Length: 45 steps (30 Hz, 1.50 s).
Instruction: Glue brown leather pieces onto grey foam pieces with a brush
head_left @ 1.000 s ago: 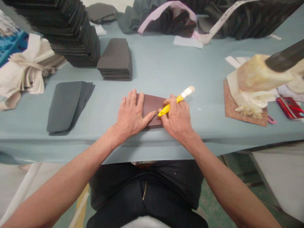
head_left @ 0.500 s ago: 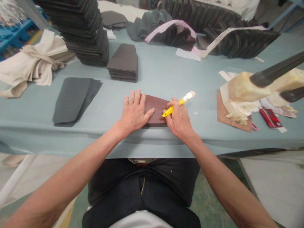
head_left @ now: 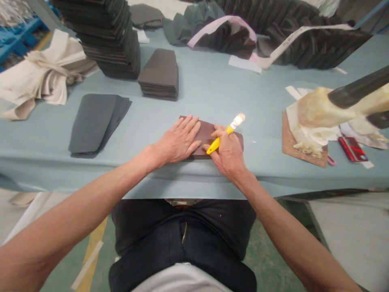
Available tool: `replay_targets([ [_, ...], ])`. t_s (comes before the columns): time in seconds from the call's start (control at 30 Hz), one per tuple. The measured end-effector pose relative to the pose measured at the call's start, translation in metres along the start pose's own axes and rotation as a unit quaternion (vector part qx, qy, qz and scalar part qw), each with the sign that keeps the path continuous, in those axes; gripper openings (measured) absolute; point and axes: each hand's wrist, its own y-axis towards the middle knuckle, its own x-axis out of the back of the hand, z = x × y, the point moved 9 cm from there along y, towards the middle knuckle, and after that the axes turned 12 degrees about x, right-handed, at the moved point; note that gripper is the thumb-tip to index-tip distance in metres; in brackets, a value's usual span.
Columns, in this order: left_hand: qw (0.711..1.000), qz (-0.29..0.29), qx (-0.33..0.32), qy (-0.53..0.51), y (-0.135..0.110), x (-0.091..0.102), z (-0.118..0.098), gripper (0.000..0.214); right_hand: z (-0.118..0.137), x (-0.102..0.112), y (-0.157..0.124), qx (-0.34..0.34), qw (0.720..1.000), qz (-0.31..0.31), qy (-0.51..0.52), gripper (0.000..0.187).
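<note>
A dark reddish-brown flat piece (head_left: 207, 132) lies near the front edge of the grey-blue table (head_left: 206, 89). My left hand (head_left: 180, 140) rests flat on its left part, fingers stretched out and pointing right. My right hand (head_left: 227, 152) is closed around a yellow-handled brush (head_left: 224, 133), whose pale bristles point up and to the right, just above the piece. The right end of the piece shows beyond my right hand.
A fan of dark grey flat pieces (head_left: 94, 121) lies to the left. A small stack (head_left: 160, 79) and a tall stack (head_left: 106, 36) stand behind. A glue-crusted block (head_left: 316, 117) on a brown board sits right, beside a red packet (head_left: 352, 148). Cream cloth (head_left: 42, 75) lies far left.
My left hand has turned and slid rightward over the brown piece. My right hand with the brush shifted slightly down and left, so more of the piece's right end shows.
</note>
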Motion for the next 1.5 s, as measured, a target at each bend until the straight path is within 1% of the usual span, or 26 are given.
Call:
replay_targets([
  [0.1, 1.000, 0.011, 0.001, -0.005, 0.000, -0.002, -0.001, 0.071, -0.001, 0.001, -0.003, 0.000, 1.000, 0.015, -0.001, 0.035],
  [0.27, 0.998, 0.005, 0.044, -0.039, 0.003, -0.002, -0.001, 0.076, -0.003, 0.005, -0.005, -0.013, 0.999, 0.024, -0.019, 0.048],
  [0.37, 0.996, -0.009, 0.059, -0.063, 0.005, -0.002, -0.001, 0.086, -0.003, 0.006, -0.006, -0.011, 1.000, 0.025, -0.014, 0.055],
  [0.5, 0.995, -0.019, 0.060, -0.074, 0.005, -0.001, -0.003, 0.102, -0.003, 0.006, -0.006, 0.012, 0.999, 0.042, 0.001, 0.067],
  [0.6, 0.995, -0.025, 0.074, -0.070, 0.005, 0.000, -0.004, 0.110, -0.006, 0.009, -0.007, 0.016, 0.999, 0.045, 0.020, 0.075],
  [0.67, 0.994, -0.030, 0.082, -0.066, 0.004, 0.002, -0.003, 0.112, -0.008, 0.010, -0.007, 0.015, 0.999, 0.043, 0.029, 0.080],
  [0.83, 0.992, -0.019, 0.110, -0.063, -0.001, 0.001, 0.004, 0.101, -0.010, 0.011, -0.007, 0.019, 0.998, 0.035, 0.041, 0.089],
  [0.97, 0.989, 0.001, 0.132, -0.068, -0.009, -0.002, 0.016, 0.092, -0.012, 0.012, -0.007, 0.005, 0.998, 0.030, 0.051, 0.091],
  [1.07, 0.986, 0.000, 0.147, -0.082, -0.016, -0.004, 0.026, 0.084, -0.011, 0.014, -0.007, 0.001, 0.998, 0.015, 0.061, 0.092],
  [1.2, 0.982, -0.001, 0.152, -0.110, -0.023, -0.010, 0.036, 0.077, -0.017, 0.016, -0.005, -0.047, 0.996, 0.000, 0.071, 0.098],
  [1.3, 0.982, 0.002, 0.146, -0.122, -0.025, -0.013, 0.038, 0.076, -0.022, 0.014, -0.001, -0.086, 0.994, -0.005, 0.063, 0.094],
  [1.4, 0.982, -0.010, 0.137, -0.130, -0.025, -0.012, 0.037, 0.076, -0.024, 0.010, 0.003, -0.100, 0.994, -0.017, 0.035, 0.078],
  [1.5, 0.982, -0.014, 0.139, -0.126, -0.027, -0.012, 0.036, 0.075, -0.027, 0.008, 0.001, -0.105, 0.993, -0.047, 0.012, 0.061],
])
